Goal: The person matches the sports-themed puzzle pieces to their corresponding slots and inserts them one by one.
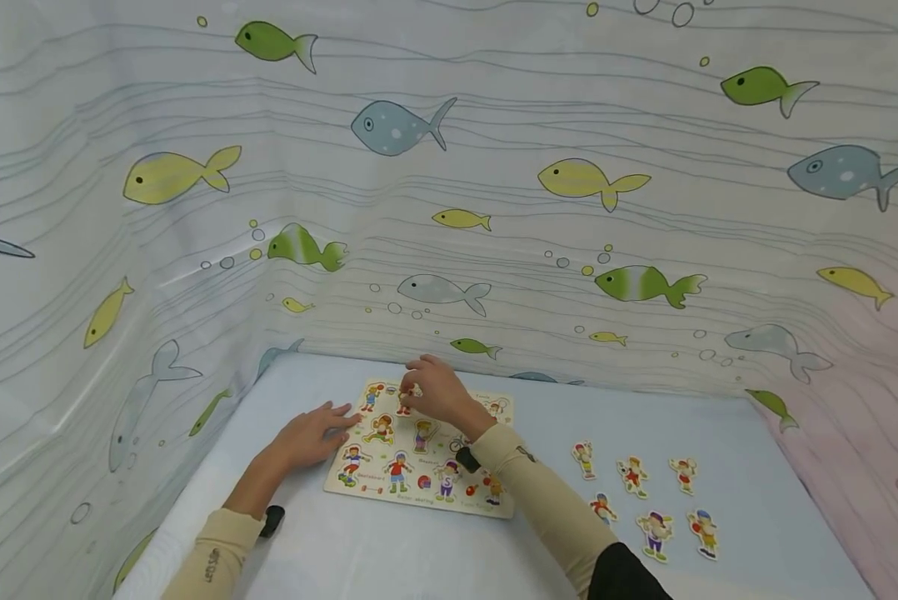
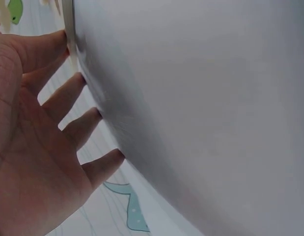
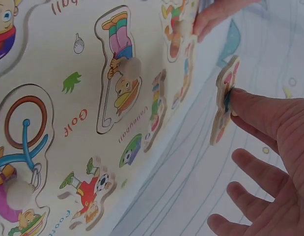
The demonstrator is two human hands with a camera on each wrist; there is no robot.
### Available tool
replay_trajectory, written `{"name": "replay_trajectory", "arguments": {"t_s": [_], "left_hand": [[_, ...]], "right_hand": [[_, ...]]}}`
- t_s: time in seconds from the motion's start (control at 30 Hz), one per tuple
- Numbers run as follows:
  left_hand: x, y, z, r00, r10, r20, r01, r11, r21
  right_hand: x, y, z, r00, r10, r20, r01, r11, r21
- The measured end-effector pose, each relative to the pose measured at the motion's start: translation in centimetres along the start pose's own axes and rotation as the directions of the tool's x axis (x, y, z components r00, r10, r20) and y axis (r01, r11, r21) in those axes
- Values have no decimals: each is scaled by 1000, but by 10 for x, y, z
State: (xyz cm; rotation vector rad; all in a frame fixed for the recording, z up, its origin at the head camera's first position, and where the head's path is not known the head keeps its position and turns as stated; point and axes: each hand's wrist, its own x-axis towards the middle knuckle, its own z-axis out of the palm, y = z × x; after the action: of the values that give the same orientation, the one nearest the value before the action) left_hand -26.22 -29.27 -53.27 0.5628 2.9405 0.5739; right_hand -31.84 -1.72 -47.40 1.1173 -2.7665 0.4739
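A wooden peg puzzle board with sport figures lies on the table. My right hand is over its far side. In the right wrist view, its thumb and forefinger pinch a puzzle piece, seen nearly edge-on, and the other fingers spread loosely. Golfer and cyclist pieces with round knobs sit in their slots, while a footballer slot shows its printed picture. My left hand rests at the board's left edge, fingers extended and thumb tip at the edge in the left wrist view.
Several loose figure pieces, among them a footballer and one in a purple outfit, lie to the right of the board on the white tablecloth. A fish-patterned curtain rises behind the table and along its sides.
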Motion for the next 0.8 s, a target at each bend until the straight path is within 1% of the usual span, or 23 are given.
{"name": "replay_trajectory", "arguments": {"t_s": [0.13, 0.27, 0.5, 0.7, 0.8], "left_hand": [[0, -2, -2, 1000, 21, -6, -21, 1000, -4], [-2, -3, -1, 999, 48, -17, -48, 999, -9], [-6, -4, 1, 999, 28, -21, -28, 1000, 10], [-4, -2, -1, 998, 53, -36, -53, 999, 4], [-3, -1, -1, 998, 51, -34, -51, 999, -4]], "right_hand": [[9, -4, 6, 1000, 13, 17, -12, 999, -30], [15, -7, 15, 1000, 12, 11, -11, 999, -49], [21, -11, 28, 1000, -24, -14, 23, 998, -64], [29, -8, 32, 1000, 0, -18, -2, 998, -59], [34, -7, 36, 1000, 7, -8, -7, 998, -64]]}}
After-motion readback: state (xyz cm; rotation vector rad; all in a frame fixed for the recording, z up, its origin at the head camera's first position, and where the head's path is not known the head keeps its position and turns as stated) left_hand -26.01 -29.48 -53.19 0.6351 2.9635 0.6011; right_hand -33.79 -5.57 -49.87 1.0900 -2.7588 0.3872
